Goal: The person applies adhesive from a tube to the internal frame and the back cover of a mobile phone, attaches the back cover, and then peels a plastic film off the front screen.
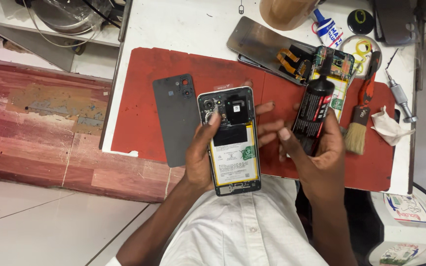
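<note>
From the head view we look down at a white table (193,24) with a red mat (149,103) laid across it. Our left hand (200,155) holds an opened phone (230,140) above the mat's near edge — back cover off, a battery with a white and yellow label showing, the thumb pressed on the upper part by the camera module and the fingers wrapped behind. Our right hand (321,148) is closed round a black glue tube (314,111) with red and white print, its nozzle pointing away from us; the tube stands just right of the phone, apart from it.

The dark grey back cover (176,118) lies flat on the mat, just left of the phone. Farther back lie a detached screen panel (255,42) with orange flex cables and a second opened phone (341,81), partly behind the tube. A brush (358,125) with a red and black handle rests on the mat to the right, a crumpled white tissue (388,125) beside it and a small metal screwdriver (400,98) near the table's edge. At the far edge we see a white tube with blue and red print (329,29) — and a black round lid (360,20).
</note>
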